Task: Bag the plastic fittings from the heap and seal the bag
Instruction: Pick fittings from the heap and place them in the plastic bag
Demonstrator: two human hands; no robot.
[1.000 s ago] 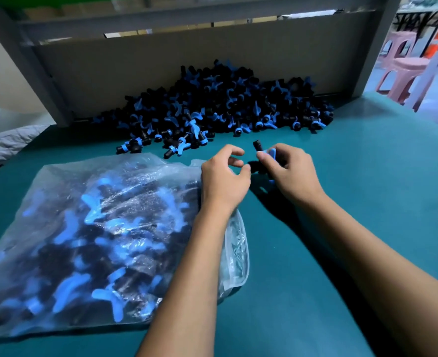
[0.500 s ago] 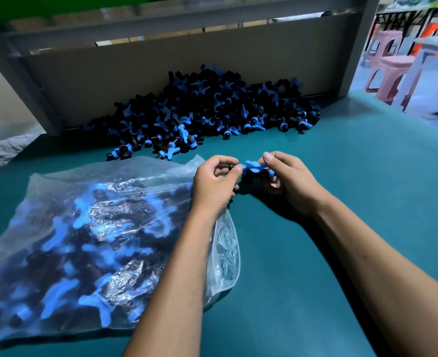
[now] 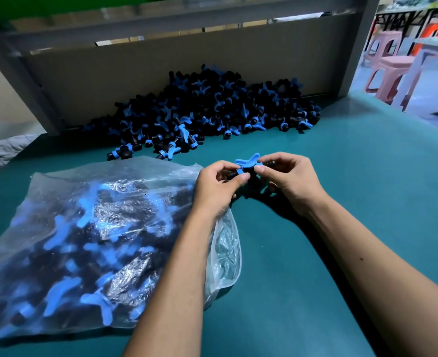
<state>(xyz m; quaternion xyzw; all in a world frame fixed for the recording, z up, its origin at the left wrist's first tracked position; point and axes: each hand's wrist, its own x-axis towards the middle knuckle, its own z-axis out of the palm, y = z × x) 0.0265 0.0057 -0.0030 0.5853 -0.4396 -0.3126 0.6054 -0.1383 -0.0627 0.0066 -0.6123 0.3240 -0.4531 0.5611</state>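
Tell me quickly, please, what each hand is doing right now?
Left hand: fingers pinching the fitting.
Right hand: fingers pinching the same fitting.

Fitting [image 3: 248, 167] in my fingers: black body, blue wings. Heap [image 3: 212, 109] behind it: same black and blue. Clear bag [image 3: 89, 235], teal table [image 3: 341, 202], pink stools [image 3: 390, 70] beyond.

Two bare forearms, no sleeves in view, small mole seemingly on right forearm [image 3: 361, 258]
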